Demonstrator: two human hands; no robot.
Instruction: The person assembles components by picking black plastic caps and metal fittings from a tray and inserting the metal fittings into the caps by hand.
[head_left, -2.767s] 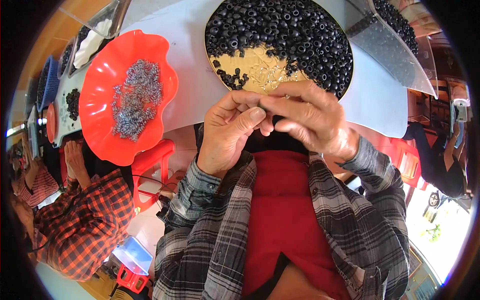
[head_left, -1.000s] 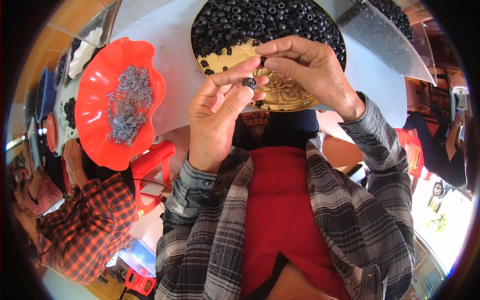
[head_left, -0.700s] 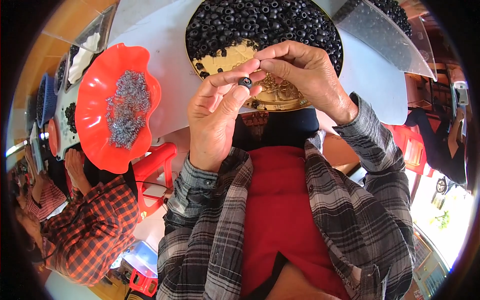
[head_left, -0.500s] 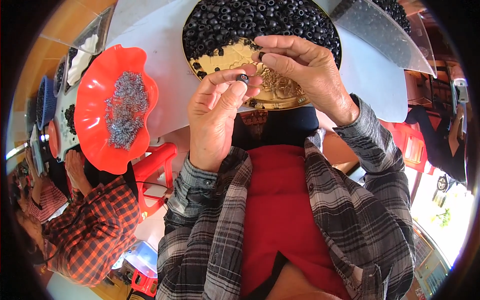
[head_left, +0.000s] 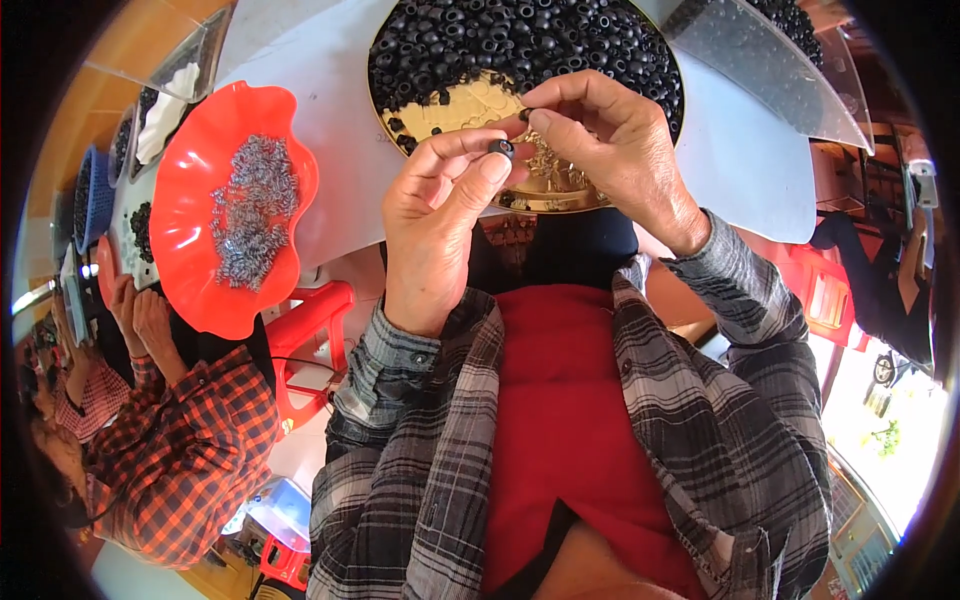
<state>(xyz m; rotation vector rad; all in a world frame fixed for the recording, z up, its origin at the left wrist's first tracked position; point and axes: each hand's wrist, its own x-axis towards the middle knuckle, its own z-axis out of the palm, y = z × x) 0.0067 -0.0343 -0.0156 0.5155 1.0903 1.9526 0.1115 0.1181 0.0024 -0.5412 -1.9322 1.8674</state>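
- black and round, a small cap (head_left: 501, 148) with a hole in its end sits at the fingertips of the left hand (head_left: 437, 215).
- the left thumb and pointing finger are clamped on this cap, and its hole shows to the camera.
- the right hand (head_left: 622, 150) is up just beside the left one, a bit farther from the person's chest.
- its thumb and pointing finger are pinched on a tiny dark bit (head_left: 525, 115); it is too small to tell what it is.
- the tips of both hands are very close, and i cannot tell if they touch.
- past both hands, and partly under them, is a round gold tray (head_left: 462, 112).
- a big heap of black caps (head_left: 500, 45) fills the far part of the tray, beyond the fingers.
- well to the left of the left hand is a red bowl (head_left: 185, 225) with a wavy edge.
- shiny metal springs (head_left: 255, 205) lie piled in the bowl.
- the bowl and the tray rest on a pale table (head_left: 345, 150).
- right of the right hand, and farther off, is a clear plastic bin (head_left: 775, 80).
- far left of the left hand, a co-worker in an orange and black checked shirt (head_left: 195, 450) sits with two hands held close together.
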